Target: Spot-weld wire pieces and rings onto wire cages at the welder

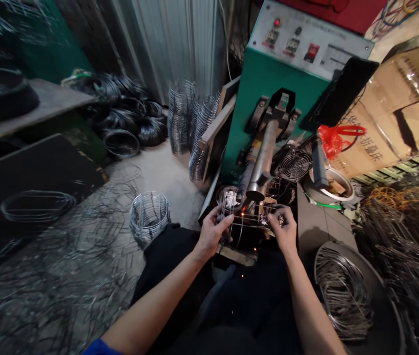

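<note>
A seated person is leaning toward a green welding machine (268,98), both bare arms reaching forward. The left hand (212,231) is gripping the left edge of a small wire frame (248,222), fingers curled closed around its thin rods. The right hand (284,228) is pinching the frame's right edge in the same closed way. The frame is lying flat between the two hands, directly under the machine's grey metal arm (264,158), and a small orange spark (243,211) is glowing where the arm's tip is meeting the wire. A round fan guard (294,165) is resting just to the right of the arm. A tray of bent wire pieces (342,291) is sitting near the person's right forearm. A stack of wire rings (149,214) is standing on the floor to the left, near the left forearm.
</note>
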A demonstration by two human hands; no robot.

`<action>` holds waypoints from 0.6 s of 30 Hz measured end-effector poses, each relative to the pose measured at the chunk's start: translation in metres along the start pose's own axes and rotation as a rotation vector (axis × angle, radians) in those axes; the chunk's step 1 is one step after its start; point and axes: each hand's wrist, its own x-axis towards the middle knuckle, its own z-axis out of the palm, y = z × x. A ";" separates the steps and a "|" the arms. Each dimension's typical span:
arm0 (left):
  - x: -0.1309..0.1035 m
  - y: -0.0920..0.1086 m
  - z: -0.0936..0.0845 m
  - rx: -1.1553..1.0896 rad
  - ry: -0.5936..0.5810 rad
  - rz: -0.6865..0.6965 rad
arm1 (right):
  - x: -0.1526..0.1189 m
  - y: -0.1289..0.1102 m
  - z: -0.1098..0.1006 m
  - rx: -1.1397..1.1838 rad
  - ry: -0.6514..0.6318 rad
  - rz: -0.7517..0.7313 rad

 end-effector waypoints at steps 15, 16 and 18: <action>-0.073 0.001 -0.079 1.038 -0.282 0.153 | -0.074 -0.004 -0.005 -0.160 -0.652 0.160; -0.061 -0.006 -0.067 1.101 -0.336 0.221 | -0.073 -0.006 0.003 -0.164 -0.651 0.137; -0.047 -0.024 -0.049 1.208 -0.364 0.323 | -0.080 -0.008 0.008 -0.145 -0.601 0.111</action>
